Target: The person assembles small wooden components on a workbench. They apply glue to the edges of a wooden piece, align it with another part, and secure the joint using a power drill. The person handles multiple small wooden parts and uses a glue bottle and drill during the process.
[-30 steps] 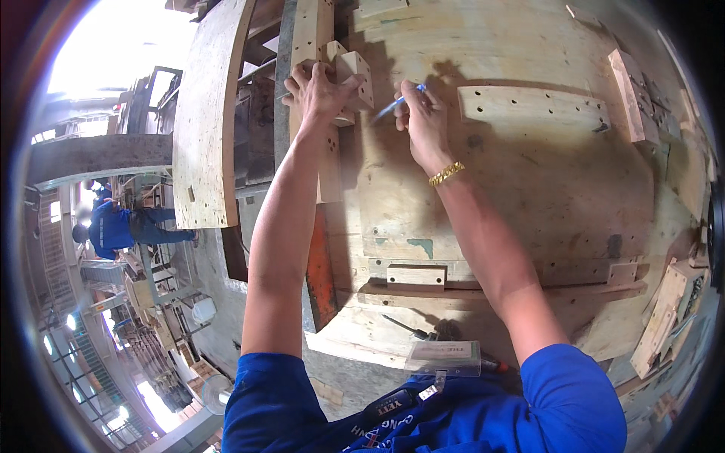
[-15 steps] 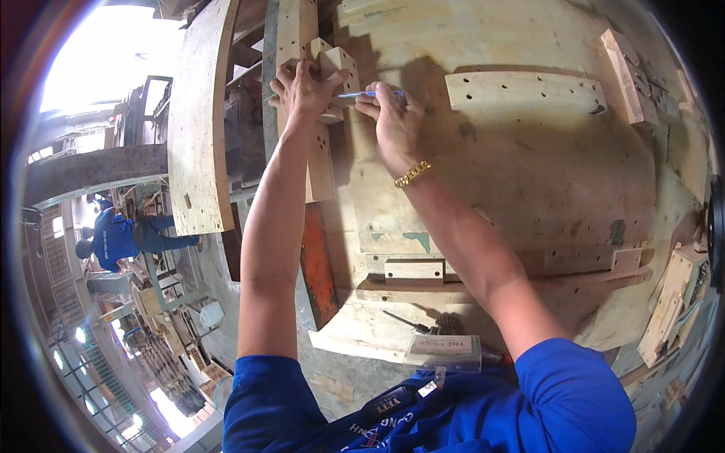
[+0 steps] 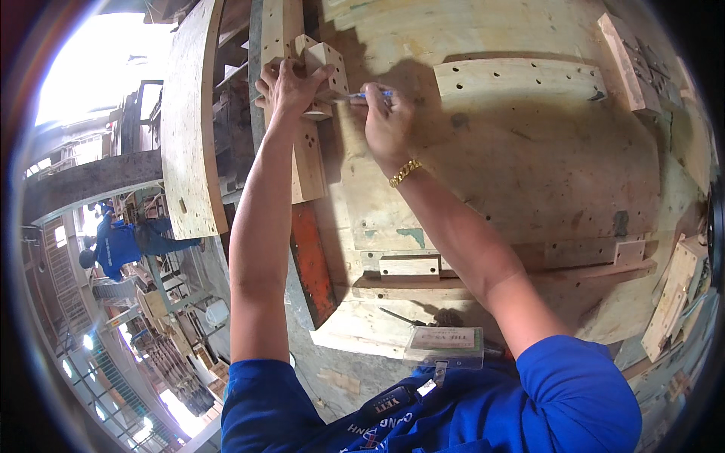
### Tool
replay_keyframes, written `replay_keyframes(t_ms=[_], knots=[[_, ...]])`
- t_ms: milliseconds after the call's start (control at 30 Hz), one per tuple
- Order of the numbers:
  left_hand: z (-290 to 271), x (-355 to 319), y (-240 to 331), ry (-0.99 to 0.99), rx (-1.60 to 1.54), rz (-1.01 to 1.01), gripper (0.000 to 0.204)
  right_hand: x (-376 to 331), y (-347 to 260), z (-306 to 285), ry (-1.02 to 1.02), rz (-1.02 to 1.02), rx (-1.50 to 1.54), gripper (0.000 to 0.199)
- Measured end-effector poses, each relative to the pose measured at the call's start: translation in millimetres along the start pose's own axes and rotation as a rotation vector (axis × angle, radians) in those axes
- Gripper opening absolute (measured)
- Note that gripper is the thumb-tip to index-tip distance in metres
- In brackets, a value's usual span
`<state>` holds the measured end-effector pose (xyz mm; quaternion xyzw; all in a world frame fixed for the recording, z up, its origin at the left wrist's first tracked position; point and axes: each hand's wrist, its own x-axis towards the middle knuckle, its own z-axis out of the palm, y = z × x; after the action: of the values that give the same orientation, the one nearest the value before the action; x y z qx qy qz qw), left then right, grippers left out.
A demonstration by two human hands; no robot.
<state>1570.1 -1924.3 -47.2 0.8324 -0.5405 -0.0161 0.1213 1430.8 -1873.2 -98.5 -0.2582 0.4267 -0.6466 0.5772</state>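
My left hand (image 3: pixel 289 85) presses on a small pale wooden block (image 3: pixel 326 66) with drilled holes, holding it against a longer upright wooden strip (image 3: pixel 308 162) at the left edge of a big plywood panel (image 3: pixel 529 166). My right hand (image 3: pixel 387 124), with a gold bracelet on the wrist, grips a blue pen (image 3: pixel 368 95). The pen's tip points left and touches the block just beside my left thumb. Both arms reach up from a blue shirt at the bottom.
A drilled wooden strip (image 3: pixel 521 79) lies on the panel to the right of the pen. More wood blocks (image 3: pixel 410 266) sit lower down and at the right rim. An orange metal bar (image 3: pixel 312 264) runs under the panel's left edge. A person in blue (image 3: pixel 121 245) crouches far left.
My right hand has moved left with the pen, from the open panel to the small block. My left hand keeps its hold on the block.
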Motion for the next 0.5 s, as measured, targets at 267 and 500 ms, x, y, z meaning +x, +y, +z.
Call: replay_keyframes(t_ms=[267, 500], knots=[[2, 2, 3, -0.033, -0.048, 0.021, 0.083, -14, -27, 1, -0.013, 0.081, 0.323, 0.019], [0, -2, 5, -0.08, 0.043, -0.051, 0.072, -51, -112, -101, -0.058, 0.124, 0.084, 0.018]])
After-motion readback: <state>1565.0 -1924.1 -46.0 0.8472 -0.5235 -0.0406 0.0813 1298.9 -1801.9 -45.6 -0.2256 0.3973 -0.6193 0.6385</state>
